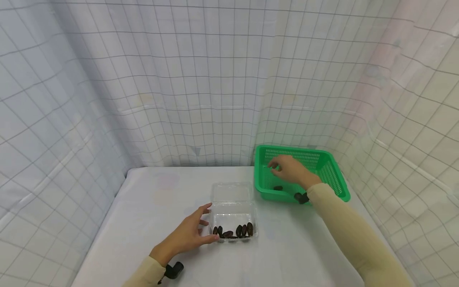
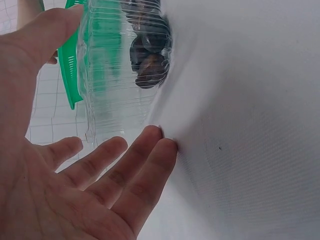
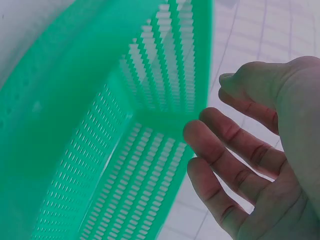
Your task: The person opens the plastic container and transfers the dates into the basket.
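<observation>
Right hand, fingers loosely bent and empty, hovers over green basket, where a dark oval piece lies near the front wall, best lifted in a light pinch, left hand, fingers spread, ungripping, beside clear box as a steady.
</observation>
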`<state>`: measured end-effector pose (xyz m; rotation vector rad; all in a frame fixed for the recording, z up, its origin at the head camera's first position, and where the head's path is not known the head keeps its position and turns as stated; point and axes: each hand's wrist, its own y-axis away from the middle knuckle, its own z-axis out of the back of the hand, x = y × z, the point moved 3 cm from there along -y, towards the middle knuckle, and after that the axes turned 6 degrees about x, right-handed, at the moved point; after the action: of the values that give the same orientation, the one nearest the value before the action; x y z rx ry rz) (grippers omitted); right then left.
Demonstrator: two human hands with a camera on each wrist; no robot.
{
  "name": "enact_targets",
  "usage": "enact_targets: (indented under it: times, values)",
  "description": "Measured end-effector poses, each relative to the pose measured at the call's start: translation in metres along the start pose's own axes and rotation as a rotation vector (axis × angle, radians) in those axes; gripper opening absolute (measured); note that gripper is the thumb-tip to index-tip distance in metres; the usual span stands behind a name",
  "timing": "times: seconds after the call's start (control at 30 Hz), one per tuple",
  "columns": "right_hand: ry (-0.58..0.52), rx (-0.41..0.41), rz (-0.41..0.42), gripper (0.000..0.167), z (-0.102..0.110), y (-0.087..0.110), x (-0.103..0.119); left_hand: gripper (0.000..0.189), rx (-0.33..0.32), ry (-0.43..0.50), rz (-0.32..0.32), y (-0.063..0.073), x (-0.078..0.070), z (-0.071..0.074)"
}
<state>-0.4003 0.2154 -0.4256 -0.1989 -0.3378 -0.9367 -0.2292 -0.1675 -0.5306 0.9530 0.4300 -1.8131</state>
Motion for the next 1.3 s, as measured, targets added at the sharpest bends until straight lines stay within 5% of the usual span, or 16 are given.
enact_targets:
  times: [0.6, 0.97, 1.3]
  values:
    - [0.016, 0.003, 0.217, 0.023, -0.027, 0.018, 0.073, 0.113, 0.019, -0.010, -0.034, 0.002, -0.003, 0.003]
    - [-0.011, 0.111, 0.310, 0.027, -0.059, 0.024, 0.102, 0.110, 0.016, -0.003, -0.022, -0.001, -0.002, 0.002]
    - [0.001, 0.316, 0.372, 0.035, -0.094, 0.018, 0.115, 0.111, 0.018, -0.002, -0.026, -0.001, -0.002, 0.003]
